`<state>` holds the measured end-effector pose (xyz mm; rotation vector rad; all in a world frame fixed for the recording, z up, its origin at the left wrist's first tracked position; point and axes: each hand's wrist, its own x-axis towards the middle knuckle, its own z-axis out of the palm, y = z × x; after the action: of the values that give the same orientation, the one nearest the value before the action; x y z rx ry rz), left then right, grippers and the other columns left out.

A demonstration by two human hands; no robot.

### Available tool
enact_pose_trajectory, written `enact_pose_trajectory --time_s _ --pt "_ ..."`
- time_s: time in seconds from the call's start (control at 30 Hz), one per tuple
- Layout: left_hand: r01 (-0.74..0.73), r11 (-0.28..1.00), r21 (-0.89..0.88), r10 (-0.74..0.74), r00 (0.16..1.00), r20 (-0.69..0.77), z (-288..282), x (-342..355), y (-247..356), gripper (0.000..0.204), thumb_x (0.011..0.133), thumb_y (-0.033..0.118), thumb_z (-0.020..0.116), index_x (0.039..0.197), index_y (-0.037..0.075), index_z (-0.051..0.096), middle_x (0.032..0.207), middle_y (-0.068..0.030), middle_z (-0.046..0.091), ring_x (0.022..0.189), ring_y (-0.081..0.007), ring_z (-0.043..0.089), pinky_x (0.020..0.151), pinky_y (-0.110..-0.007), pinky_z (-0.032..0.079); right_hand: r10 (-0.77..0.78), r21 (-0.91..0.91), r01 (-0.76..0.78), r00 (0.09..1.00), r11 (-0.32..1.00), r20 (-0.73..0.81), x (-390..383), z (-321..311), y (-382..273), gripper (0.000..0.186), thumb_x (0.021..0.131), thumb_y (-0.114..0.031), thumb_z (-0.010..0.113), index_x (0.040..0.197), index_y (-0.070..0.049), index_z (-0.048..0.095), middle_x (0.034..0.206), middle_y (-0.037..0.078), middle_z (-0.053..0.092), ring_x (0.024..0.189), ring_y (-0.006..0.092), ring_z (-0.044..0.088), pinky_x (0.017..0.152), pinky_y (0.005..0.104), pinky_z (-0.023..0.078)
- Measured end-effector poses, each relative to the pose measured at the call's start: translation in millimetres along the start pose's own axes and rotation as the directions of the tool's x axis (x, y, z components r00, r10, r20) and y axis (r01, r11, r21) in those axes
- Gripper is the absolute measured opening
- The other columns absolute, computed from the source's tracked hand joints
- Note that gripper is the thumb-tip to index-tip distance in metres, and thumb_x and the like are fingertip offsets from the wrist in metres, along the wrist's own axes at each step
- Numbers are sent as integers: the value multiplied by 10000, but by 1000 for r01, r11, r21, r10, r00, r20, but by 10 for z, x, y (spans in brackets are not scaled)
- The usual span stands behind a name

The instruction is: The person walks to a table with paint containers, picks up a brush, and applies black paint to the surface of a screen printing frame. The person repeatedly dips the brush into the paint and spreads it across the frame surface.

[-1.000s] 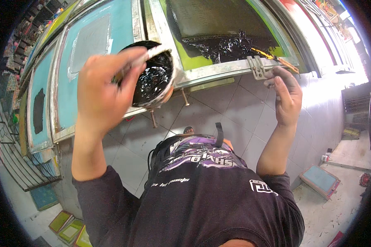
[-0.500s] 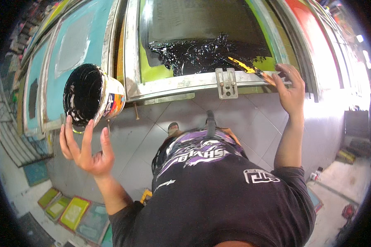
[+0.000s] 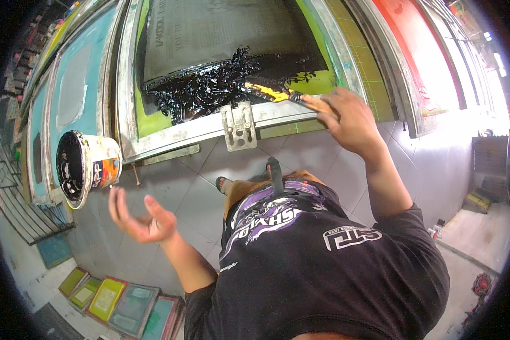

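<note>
Now off the ink tub, left hand open just below; right hand gripping scraper, spreading ink.

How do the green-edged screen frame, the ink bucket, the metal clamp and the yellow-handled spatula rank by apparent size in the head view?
1. Screen frame, by far the largest.
2. Ink bucket.
3. Metal clamp and spatula look alike in size, so no ranking; the right hand hides part of the spatula.
</note>
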<state>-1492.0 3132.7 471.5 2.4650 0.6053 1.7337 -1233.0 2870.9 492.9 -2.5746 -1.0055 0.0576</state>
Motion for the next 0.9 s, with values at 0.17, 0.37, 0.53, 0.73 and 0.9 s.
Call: enact_pose_trajectory --time_s 0.17,0.37,0.53,0.73,0.9 --pt "54 995 -80 -45 993 111 532 -53 7 294 780 93 601 1025 -67 566 1041 -177 579 995 -305 546 875 -373 413 -54 87 53 998 995 15 205 -123 109 299 792 -257 582 991 -35 610 938 169 589 888 348 557 777 420 438" --pt "152 981 -121 -149 988 33 1035 132 -388 236 813 104 596 996 -44 580 1011 -162 582 950 -287 553 852 -359 416 -48 209 45 999 977 11 389 -313 285 316 779 -246 594 980 -6 635 934 188 632 880 343 599 790 378 460" --pt "253 959 -130 -252 967 26 1165 146 -437 240 832 137 589 985 -47 572 998 -156 576 918 -277 549 818 -339 425 20 402 -7 999 916 -29 495 -241 361 334 761 -265 629 967 -3 643 894 184 641 836 317 617 747 352 474" --pt "227 973 33 -229 970 82 1205 143 -455 272 846 191 578 995 -36 576 998 -161 584 937 -287 554 830 -360 422 -170 113 177 983 978 -65 530 -150 158 282 742 -236 652 931 -28 671 789 146 634 723 290 610 669 336 477" --pt "249 964 96 -261 957 130 1193 77 -495 324 810 281 610 987 14 565 1016 -136 574 953 -295 533 855 -412 343 -96 74 99 994 992 -46 611 -531 190 276 733 -265 670 903 -49 683 745 139 620 680 292 597 630 340 468"
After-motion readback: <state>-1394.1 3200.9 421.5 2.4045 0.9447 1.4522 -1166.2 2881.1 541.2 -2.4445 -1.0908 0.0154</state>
